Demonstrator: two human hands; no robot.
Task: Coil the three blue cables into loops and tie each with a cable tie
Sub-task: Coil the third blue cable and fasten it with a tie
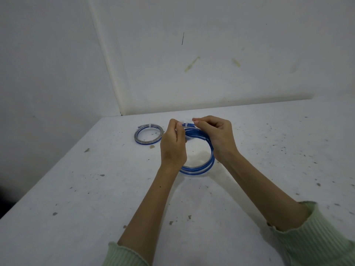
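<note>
A blue cable coil (197, 167) stands tilted on the white table (96, 189) between my hands, several loops wide. My left hand (172, 144) pinches a white cable tie (185, 124) at the coil's top. My right hand (215, 135) grips the coil's upper right side, its fingertips pinching the tie's other end. A smaller blue and grey coil (148, 134), bound with a white tie, lies flat to the left. A third cable is not in view.
The table is stained with dark specks. White walls meet in a corner behind the table's far edge (123, 114). The table's left edge drops to a dark floor at the lower left.
</note>
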